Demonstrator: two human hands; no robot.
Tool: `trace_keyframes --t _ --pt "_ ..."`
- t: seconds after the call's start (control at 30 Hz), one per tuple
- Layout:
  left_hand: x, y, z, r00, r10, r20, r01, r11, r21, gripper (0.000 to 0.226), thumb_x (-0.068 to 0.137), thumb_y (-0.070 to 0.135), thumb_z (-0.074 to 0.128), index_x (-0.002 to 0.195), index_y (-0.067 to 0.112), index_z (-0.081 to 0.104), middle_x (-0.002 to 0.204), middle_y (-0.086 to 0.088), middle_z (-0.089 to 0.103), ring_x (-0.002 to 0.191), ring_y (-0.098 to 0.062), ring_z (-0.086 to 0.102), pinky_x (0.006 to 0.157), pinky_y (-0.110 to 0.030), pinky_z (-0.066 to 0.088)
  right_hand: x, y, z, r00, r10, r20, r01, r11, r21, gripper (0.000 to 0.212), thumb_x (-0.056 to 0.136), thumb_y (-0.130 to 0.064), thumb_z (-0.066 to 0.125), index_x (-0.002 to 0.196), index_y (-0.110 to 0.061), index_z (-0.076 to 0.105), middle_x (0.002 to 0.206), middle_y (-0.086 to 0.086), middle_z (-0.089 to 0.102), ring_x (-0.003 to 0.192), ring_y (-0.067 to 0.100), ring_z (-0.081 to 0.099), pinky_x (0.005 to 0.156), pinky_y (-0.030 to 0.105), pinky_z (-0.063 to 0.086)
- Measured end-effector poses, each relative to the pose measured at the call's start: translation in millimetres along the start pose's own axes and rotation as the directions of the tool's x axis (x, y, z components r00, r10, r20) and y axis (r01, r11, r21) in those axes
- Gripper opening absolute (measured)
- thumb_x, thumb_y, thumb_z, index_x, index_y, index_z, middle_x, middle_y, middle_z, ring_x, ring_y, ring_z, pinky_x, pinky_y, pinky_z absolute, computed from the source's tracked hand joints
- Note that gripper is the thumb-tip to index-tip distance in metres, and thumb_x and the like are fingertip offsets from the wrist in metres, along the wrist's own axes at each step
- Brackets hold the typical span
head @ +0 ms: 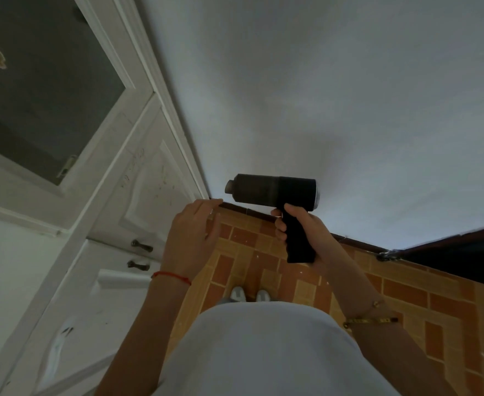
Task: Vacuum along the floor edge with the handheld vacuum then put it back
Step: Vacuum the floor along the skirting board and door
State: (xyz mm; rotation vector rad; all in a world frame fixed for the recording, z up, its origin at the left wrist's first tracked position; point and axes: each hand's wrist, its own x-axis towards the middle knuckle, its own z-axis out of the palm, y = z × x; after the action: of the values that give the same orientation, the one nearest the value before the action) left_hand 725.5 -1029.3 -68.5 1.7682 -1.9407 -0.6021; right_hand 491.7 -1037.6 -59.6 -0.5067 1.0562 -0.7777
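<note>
A black handheld vacuum, shaped like a pistol, is held up at chest height with its nozzle pointing left. My right hand is closed around its handle. My left hand hovers just left of the nozzle with fingers loosely spread, apart from the vacuum and holding nothing. Below runs the floor edge, a dark skirting strip where the white wall meets the orange brick-pattern tiled floor.
A white cabinet with panelled doors and dark metal handles stands on the left, with a dark glass panel above. A dark opening or piece of furniture sits at the right by the wall. My white shoes stand on the tiles.
</note>
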Motion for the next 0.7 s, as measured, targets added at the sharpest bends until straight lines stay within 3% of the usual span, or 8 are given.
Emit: trace_keyframes --t 0.1,0.37,0.5,0.6,0.7 --pt "4.6 -2.2 7.2 1.0 -0.028 -0.008 0.028 1.0 -0.001 0.033 0.1 0.017 0.049 0.131 0.015 0.059 0.126 -0.008 0.063 0.116 -0.025 0.056 0.099 -0.036 0.043 9.6 -2.5 -4.2 0.999 0.016 -0.028 -0.016 1.0 -0.007 0.044 0.082 -0.036 0.064 0.109 -0.002 0.059 0.069 0.004 0.059 0.057 0.013 0.057 0.055 0.024 0.049" --pt "28.9 -21.8 41.5 0.995 -0.097 -0.026 0.098 0.993 0.068 0.044 0.091 0.025 0.041 0.127 0.009 0.061 0.121 -0.014 0.065 0.111 -0.031 0.058 0.095 -0.042 0.045 53.9 -5.5 -24.8 0.991 0.06 -0.118 -0.069 0.995 -0.073 0.02 0.09 -0.029 0.063 0.092 -0.01 0.061 0.073 0.006 0.064 0.061 0.017 0.06 0.058 0.027 0.052" --pt "40.5 -53.4 86.3 0.994 -0.07 -0.082 0.075 0.995 0.067 0.044 0.094 0.028 0.038 0.111 0.001 0.068 0.103 -0.018 0.069 0.09 -0.035 0.065 0.086 -0.031 0.04 88.8 4.5 -38.1 0.979 0.053 -0.197 -0.076 0.991 -0.114 0.012 0.09 -0.023 0.063 0.091 -0.011 0.061 0.072 0.005 0.069 0.061 0.017 0.064 0.061 0.027 0.055" --pt "49.3 -87.1 127.8 0.993 -0.114 -0.031 0.115 0.992 0.058 0.044 0.095 0.028 0.036 0.115 0.003 0.066 0.105 -0.017 0.068 0.093 -0.033 0.063 0.087 -0.04 0.043 128.1 24.3 -55.4 0.964 0.027 -0.266 -0.081 0.978 -0.193 0.011 0.088 -0.018 0.067 0.097 -0.013 0.061 0.078 0.006 0.073 0.064 0.018 0.065 0.065 0.029 0.058" --pt "58.1 -129.3 177.0 0.991 -0.135 -0.006 0.135 0.989 0.064 0.036 0.098 0.023 0.04 0.119 0.006 0.063 0.109 -0.015 0.067 0.097 -0.033 0.062 0.088 -0.042 0.043 172.8 54.9 -75.4 0.953 0.027 -0.302 -0.112 0.957 -0.269 0.009 0.088 -0.015 0.067 0.094 -0.013 0.06 0.069 0.0 0.071 0.059 0.015 0.063 0.062 0.027 0.057"
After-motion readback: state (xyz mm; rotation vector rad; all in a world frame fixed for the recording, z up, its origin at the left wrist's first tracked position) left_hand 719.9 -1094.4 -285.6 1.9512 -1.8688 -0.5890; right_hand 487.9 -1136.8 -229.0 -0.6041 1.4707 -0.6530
